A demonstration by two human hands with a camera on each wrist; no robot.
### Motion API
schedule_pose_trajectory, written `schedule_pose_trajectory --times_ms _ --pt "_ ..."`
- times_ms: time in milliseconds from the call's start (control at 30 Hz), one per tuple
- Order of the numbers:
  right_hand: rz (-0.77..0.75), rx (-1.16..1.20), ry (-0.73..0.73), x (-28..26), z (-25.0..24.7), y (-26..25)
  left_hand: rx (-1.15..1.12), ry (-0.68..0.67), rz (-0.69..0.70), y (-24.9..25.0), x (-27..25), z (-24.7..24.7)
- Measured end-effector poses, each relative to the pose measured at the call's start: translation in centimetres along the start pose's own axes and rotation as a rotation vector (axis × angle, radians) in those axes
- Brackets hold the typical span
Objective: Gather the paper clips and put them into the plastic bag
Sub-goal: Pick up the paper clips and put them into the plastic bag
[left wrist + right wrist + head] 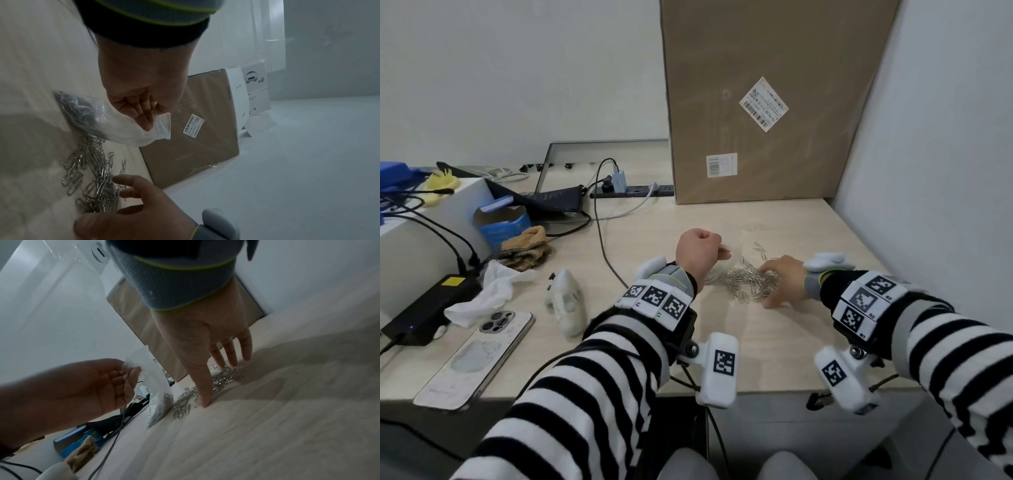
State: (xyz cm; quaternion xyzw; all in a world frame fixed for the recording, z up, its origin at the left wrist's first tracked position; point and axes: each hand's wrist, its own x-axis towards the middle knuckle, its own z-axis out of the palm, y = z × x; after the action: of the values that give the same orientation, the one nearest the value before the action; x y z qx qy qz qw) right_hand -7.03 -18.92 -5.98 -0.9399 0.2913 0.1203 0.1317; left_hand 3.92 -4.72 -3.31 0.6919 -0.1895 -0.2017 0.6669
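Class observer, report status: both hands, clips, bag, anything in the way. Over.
Left hand pinches plastic bag rim, some clips inside. Right hand open, fingers on loose paper clips. Nothing between pile and bag.

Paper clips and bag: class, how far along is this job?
Done: some clips already sit inside the plastic bag. In hand: the left hand pinches the bag's rim while the right hand rests straight fingers on the loose paper clips. Left: bagging that pile.

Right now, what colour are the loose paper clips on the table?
Silver metal; the paper clips show best in the left wrist view.
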Motion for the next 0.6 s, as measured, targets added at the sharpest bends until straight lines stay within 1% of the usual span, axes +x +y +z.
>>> schedule_pose_trajectory --times_ms 133,233,333,433,600 --pt "-0.047 -0.002 0.074 0.1 0.1 -0.6 -0.009 -0.027 -0.008 -0.3 0.2 0.3" --pt "-0.085 -0.021 0.084 -0.2 -0.2 -0.9 -0.018 -0.046 -0.012 -0.3 0.1 0.6" --pt "-0.084 -0.002 0.119 -0.2 -0.1 -0.9 -0.012 -0.053 -0.014 -0.5 0.1 0.7" --pt "-0.044 0.110 0.219 0.0 0.0 -0.5 -0.015 -0.053 -0.012 -0.7 0.0 0.6" --pt "0.021 0.348 0.333 0.0 -0.5 0.4 -0.011 -0.062 0.011 -0.5 0.0 0.5"
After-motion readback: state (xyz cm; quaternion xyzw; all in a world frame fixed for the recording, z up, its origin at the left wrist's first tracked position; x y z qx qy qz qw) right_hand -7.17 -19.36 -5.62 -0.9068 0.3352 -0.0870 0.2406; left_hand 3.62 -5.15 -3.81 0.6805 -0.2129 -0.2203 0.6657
